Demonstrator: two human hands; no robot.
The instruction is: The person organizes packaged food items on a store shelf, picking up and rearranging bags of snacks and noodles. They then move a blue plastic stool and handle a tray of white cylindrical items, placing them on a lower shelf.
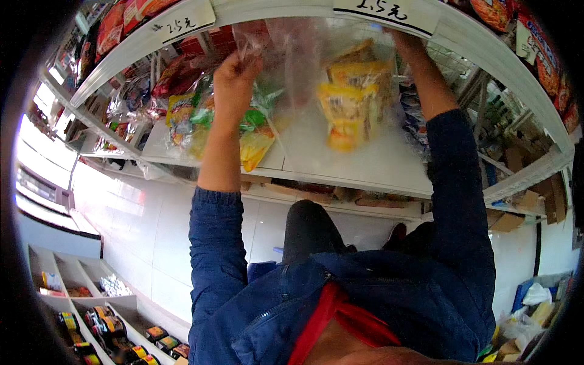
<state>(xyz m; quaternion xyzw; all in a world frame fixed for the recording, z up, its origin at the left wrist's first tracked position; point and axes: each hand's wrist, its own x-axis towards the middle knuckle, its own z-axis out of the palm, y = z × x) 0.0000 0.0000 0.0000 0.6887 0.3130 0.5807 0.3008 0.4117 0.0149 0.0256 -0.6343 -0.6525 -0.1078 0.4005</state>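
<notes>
My left hand [236, 79] is closed, pinching the gathered edge of a large clear plastic bag [296, 67] under the upper shelf. Several yellow packets [348, 109] show through the plastic on the right, standing above the white shelf board [304, 155]. On the right side of the bag, my right hand [406, 42] reaches up beneath the upper shelf edge. Its fingers are mostly hidden there, so their grip does not show. Beside my left forearm lie yellow and green packets [255, 143] in clear wrapping.
The upper shelf's white front edge [274, 17] arches over both hands and carries handwritten price labels [182, 24]. Red packets [541, 55] sit on it at the right. Slanting metal shelf struts [109, 131] stand at the left. Compartments with small jars [109, 322] are at lower left.
</notes>
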